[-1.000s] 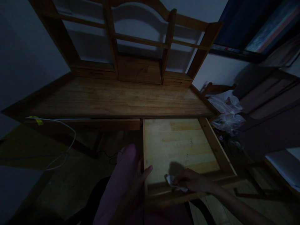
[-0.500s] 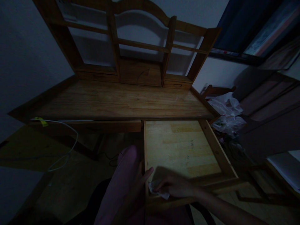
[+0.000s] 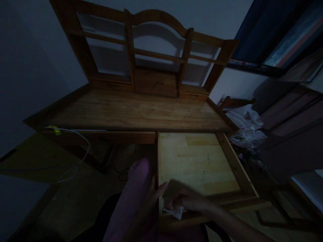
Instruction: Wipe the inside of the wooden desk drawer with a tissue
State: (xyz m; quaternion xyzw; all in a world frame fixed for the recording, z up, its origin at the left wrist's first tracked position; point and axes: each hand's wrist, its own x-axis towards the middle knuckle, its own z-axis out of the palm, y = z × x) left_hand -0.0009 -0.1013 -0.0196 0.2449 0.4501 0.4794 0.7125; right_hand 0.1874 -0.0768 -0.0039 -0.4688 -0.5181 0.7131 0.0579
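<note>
An open wooden drawer is pulled out of the desk over my lap. Inside its near left corner, my right hand presses a crumpled white tissue against the wood, fingers closed on it. My left hand is at the outside of the drawer's left wall, with the thumb lying over the rim. Its other fingers are partly hidden by the dim light and the wall. Small dark marks show on the drawer's pale bottom.
Behind the drawer stretches the wooden desktop with a shelf hutch. A white cable with a yellow tag hangs at the left. Plastic bags sit on a chair to the right. My leg is left of the drawer.
The right hand and tissue have shifted slightly within the drawer's near left corner. The whole view has moved a little, while the left hand stays at the drawer's side.
</note>
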